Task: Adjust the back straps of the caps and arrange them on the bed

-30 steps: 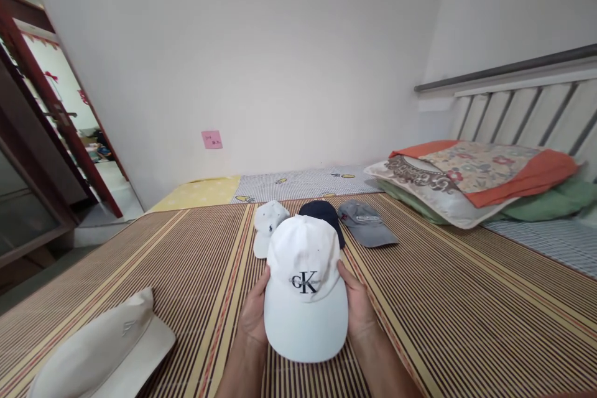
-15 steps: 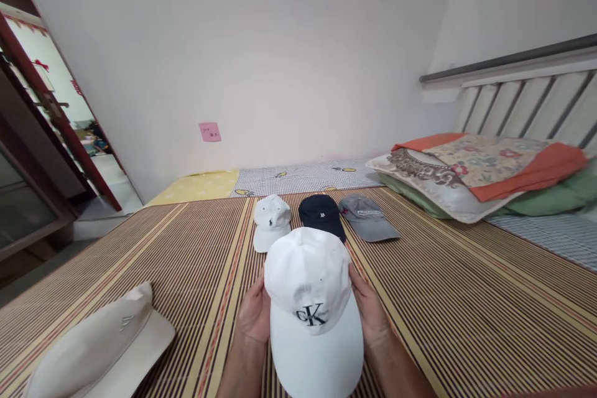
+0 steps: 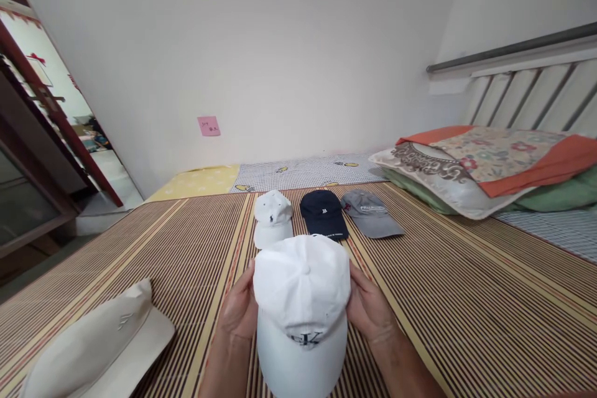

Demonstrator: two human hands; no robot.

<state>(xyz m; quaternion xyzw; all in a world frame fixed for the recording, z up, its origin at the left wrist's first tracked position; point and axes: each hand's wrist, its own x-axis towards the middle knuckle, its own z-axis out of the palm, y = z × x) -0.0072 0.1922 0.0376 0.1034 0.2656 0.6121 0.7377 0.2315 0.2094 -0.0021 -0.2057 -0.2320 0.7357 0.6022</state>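
A white baseball cap [image 3: 301,298] with a dark letter logo is held between both my hands over a striped mat [image 3: 466,298]. My left hand [image 3: 239,310] grips its left side and my right hand [image 3: 370,308] grips its right side, fingers curled round the crown. The brim points toward me and the crown's top button faces up. Beyond it, three caps lie in a row on the mat: a small white cap [image 3: 272,217], a navy cap [image 3: 323,213] and a grey cap [image 3: 370,212].
A cream cap [image 3: 100,342] lies at the mat's near left. Stacked pillows [image 3: 489,168] sit at the right by a slatted headboard [image 3: 536,93]. A patterned sheet [image 3: 303,173] runs along the white wall. An open doorway [image 3: 51,112] is at the left.
The white cap has come down and tilted forward, so its crown top now shows and the logo sits low near the brim. Both hands kept their hold.
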